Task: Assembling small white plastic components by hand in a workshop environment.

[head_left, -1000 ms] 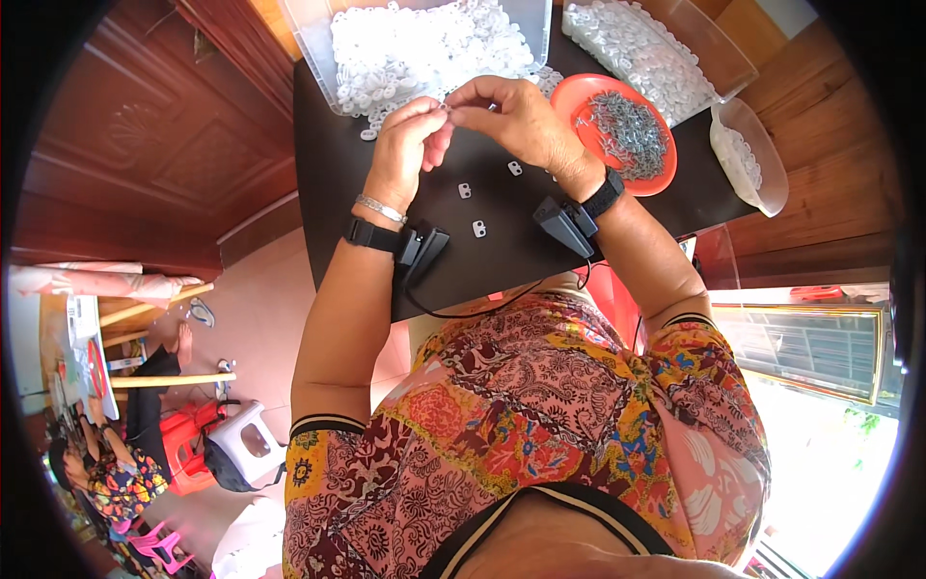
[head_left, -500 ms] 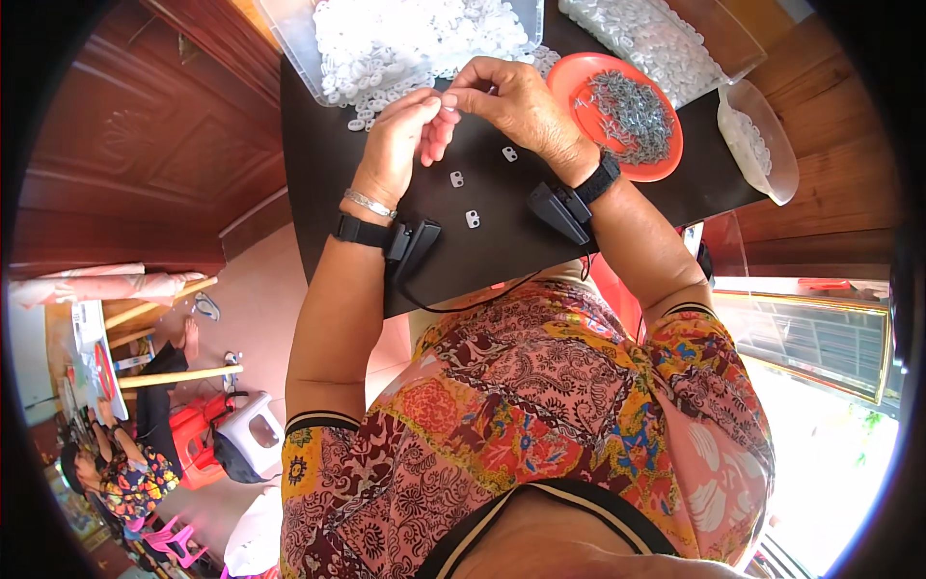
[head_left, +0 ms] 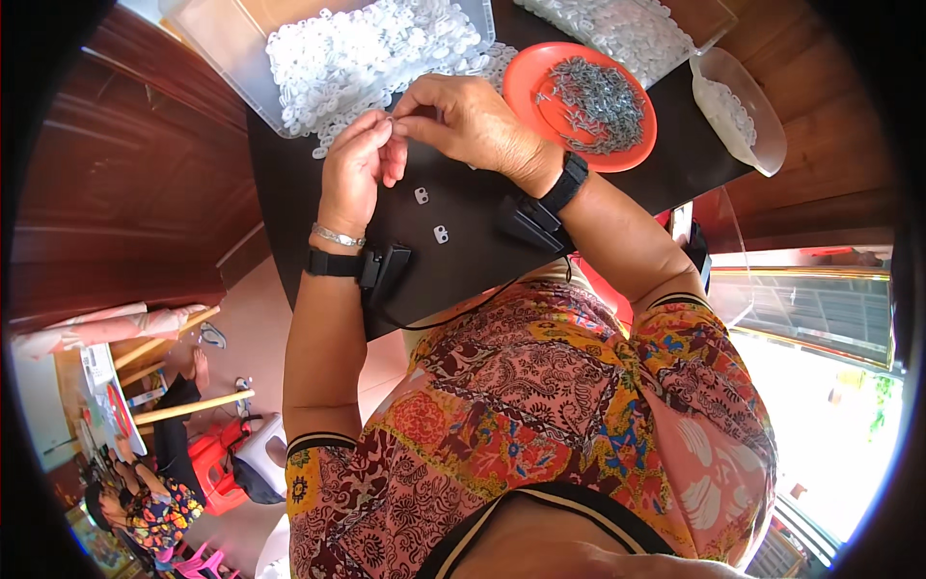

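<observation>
Since half a second earlier the view had slid, and a third tab to the right of the pinch had almost vanished behind the right hand (head_left: 473, 125); its thumb and finger still met those of the left hand (head_left: 352, 169), both closed on what looked like a small part (head_left: 393, 124), too tiny to identify; so the close work was probably unfinished; nearer the body lay two loose tabs (head_left: 422, 195); beyond the pinch rose white plastic pieces (head_left: 371, 53); to its right, metal pins (head_left: 603, 106) filled a red plate (head_left: 522, 87).
</observation>
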The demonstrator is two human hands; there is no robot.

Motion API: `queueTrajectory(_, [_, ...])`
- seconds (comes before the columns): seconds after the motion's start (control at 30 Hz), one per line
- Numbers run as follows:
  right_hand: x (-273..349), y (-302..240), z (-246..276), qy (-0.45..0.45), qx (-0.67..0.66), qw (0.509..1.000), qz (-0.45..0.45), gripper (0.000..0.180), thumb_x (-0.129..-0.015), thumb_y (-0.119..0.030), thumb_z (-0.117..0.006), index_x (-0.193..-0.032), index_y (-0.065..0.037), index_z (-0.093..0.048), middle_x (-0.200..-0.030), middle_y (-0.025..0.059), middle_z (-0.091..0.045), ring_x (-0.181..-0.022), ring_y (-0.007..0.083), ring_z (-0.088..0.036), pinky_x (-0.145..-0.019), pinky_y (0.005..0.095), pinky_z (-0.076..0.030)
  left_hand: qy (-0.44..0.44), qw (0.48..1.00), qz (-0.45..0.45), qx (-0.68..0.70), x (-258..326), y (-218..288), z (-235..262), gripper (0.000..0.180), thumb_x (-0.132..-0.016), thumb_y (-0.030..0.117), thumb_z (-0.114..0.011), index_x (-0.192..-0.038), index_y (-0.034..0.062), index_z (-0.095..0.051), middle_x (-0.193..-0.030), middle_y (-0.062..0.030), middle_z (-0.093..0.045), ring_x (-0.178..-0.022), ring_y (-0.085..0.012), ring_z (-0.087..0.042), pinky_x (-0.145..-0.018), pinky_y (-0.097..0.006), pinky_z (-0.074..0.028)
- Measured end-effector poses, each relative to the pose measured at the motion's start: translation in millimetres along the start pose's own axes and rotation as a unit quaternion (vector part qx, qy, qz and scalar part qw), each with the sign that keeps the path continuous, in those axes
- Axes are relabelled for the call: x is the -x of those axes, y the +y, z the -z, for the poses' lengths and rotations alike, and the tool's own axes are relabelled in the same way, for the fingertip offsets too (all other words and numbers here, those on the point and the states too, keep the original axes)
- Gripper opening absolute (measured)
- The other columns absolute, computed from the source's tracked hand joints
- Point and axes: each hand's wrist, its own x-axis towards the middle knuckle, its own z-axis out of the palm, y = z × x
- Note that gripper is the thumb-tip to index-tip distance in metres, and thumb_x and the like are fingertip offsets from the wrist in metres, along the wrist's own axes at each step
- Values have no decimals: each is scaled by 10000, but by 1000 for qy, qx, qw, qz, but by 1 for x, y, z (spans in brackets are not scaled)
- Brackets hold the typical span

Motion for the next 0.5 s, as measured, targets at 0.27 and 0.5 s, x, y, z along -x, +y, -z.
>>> queueTrajectory(0.27, [-2, -11, 17, -27, 48, 997, 58, 149, -783, -148, -671, -904, -64, -648, -807, 78, -626, -735, 244, -627, -636, 307, -491, -13, 998, -7, 59, -5, -2, 8, 180, -876, 201, -473, -852, 35, -536, -656, -27, -515, -528, -102, -462, -440, -211, -324])
queueTrajectory(0.5, [-14, -2, 100, -60, 252, 965, 38, 136, -791, -170, -633, -872, -65, -659, -825, 72, -616, -749, 272, -601, -653, 334, -473, 27, 999, -6, -18, -2, 4, 2, 190, -841, 209, -517, -757, 45, -562, -598, -4, -500, -477, -82, -438, -426, -203, -310])
